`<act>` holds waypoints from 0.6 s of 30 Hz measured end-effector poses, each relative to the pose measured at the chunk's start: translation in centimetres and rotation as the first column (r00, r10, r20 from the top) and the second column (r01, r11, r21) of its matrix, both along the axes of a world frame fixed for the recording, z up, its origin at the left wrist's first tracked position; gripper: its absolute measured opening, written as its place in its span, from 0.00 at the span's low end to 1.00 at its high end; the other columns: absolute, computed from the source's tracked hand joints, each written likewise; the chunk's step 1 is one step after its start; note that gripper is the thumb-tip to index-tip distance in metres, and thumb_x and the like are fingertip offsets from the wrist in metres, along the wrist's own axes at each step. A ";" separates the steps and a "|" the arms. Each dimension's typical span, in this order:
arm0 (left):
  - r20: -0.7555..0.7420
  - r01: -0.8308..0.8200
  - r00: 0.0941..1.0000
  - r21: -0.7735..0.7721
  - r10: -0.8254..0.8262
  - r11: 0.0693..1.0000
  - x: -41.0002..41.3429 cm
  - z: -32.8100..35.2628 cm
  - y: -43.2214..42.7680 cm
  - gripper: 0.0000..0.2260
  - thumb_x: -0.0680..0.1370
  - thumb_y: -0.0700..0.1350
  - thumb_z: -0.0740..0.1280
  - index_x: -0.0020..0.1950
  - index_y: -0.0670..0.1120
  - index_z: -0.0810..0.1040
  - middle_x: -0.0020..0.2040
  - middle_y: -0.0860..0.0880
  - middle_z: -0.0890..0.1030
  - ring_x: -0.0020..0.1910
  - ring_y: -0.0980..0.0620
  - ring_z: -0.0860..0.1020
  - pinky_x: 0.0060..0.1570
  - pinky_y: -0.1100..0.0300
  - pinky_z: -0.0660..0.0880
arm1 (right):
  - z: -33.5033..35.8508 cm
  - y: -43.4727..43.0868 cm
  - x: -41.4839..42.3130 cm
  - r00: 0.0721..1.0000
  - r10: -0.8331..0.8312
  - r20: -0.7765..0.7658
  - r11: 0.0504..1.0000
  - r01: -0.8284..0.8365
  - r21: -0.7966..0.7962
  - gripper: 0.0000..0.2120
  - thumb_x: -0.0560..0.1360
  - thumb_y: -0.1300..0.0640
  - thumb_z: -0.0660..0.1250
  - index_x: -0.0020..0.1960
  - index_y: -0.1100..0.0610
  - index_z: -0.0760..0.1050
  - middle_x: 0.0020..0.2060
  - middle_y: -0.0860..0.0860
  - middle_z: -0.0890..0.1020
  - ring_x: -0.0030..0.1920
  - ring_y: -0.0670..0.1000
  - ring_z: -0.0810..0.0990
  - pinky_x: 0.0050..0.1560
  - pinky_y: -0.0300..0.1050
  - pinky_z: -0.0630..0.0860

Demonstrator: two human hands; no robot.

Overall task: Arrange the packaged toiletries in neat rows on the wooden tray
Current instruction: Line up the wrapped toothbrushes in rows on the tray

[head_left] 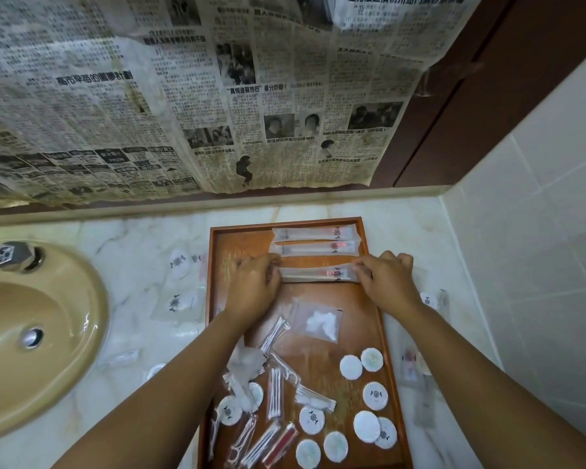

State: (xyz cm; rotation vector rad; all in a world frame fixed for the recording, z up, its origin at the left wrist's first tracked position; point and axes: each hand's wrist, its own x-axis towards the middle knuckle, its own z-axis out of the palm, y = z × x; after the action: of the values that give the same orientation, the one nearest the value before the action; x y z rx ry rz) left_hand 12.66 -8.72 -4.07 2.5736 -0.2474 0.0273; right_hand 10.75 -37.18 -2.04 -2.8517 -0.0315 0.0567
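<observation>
Crosswise, packet [318, 274] ends in left hand [254, 286], right hand [389, 282]

Varnished reddish wood, scuffed in patches, for the tray [318, 296]. Clear glossy plastic on the long sleeves [308, 233] at its 12 o'clock. Matt white round packets [351, 367] at 5 o'clock, perhaps paper. Polished marble countertop [132, 252]; glossy beige ceramic basin [58, 377] at 9 o'clock; crinkled matt newspaper [115, 96].

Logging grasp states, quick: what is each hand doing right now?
Left hand: pinches the left end of a long clear plastic packet over the brown wooden tray.
Right hand: pinches that packet's right end.
</observation>
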 end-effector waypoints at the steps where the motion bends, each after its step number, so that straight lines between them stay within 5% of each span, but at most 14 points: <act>1: -0.010 -0.024 1.000 -0.007 0.024 1.000 0.1 0.1 0.1 0.12 0.80 0.44 0.67 0.62 0.48 0.81 0.51 0.51 0.85 0.53 0.49 0.78 0.60 0.57 0.58 | 0.3 0.1 0.3 0.999 -0.006 -0.036 1.000 0.006 -0.012 0.10 0.82 0.51 0.65 0.61 0.48 0.80 0.45 0.50 0.85 0.54 0.55 0.77 0.56 0.51 0.61; 6: 0.060 0.036 0.997 0.134 -0.044 0.990 -0.2 -0.6 0.2 0.09 0.80 0.46 0.68 0.59 0.47 0.82 0.57 0.47 0.81 0.57 0.44 0.76 0.60 0.49 0.63 | -0.1 0.7 0.8 0.995 0.033 -0.093 0.991 -0.044 -0.127 0.12 0.79 0.54 0.67 0.62 0.48 0.79 0.56 0.49 0.84 0.55 0.53 0.77 0.57 0.51 0.62; 12: 0.103 0.216 0.965 0.211 -0.242 0.953 -2.3 -2.6 0.4 0.13 0.83 0.47 0.63 0.62 0.44 0.82 0.62 0.45 0.81 0.57 0.42 0.77 0.61 0.45 0.69 | -2.1 2.4 -2.0 0.980 0.177 0.088 0.980 -0.167 -0.112 0.12 0.76 0.58 0.71 0.60 0.53 0.83 0.61 0.52 0.81 0.61 0.58 0.77 0.61 0.54 0.68; 15: 0.024 0.202 0.978 0.107 -0.205 0.974 -2.6 -2.5 0.3 0.14 0.83 0.46 0.61 0.65 0.44 0.80 0.63 0.45 0.79 0.60 0.42 0.76 0.62 0.45 0.71 | -3.1 2.8 -2.9 0.974 0.225 0.009 0.958 -0.220 -0.182 0.17 0.75 0.59 0.73 0.64 0.54 0.81 0.63 0.53 0.82 0.64 0.59 0.76 0.64 0.57 0.69; 18: -0.163 0.013 0.986 -0.124 -0.034 0.992 -2.5 -0.9 -0.5 0.12 0.85 0.52 0.59 0.61 0.50 0.80 0.59 0.54 0.78 0.62 0.52 0.71 0.61 0.51 0.69 | -2.9 2.7 -2.6 0.988 0.153 -0.029 0.969 -0.156 -0.190 0.20 0.71 0.59 0.77 0.63 0.54 0.82 0.62 0.54 0.82 0.63 0.58 0.74 0.61 0.57 0.72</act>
State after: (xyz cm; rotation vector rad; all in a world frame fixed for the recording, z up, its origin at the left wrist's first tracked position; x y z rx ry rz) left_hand 10.18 -9.22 -5.00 2.4343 -0.2070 -0.1737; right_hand 8.12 -34.45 -4.99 -3.0356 -0.2594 0.1186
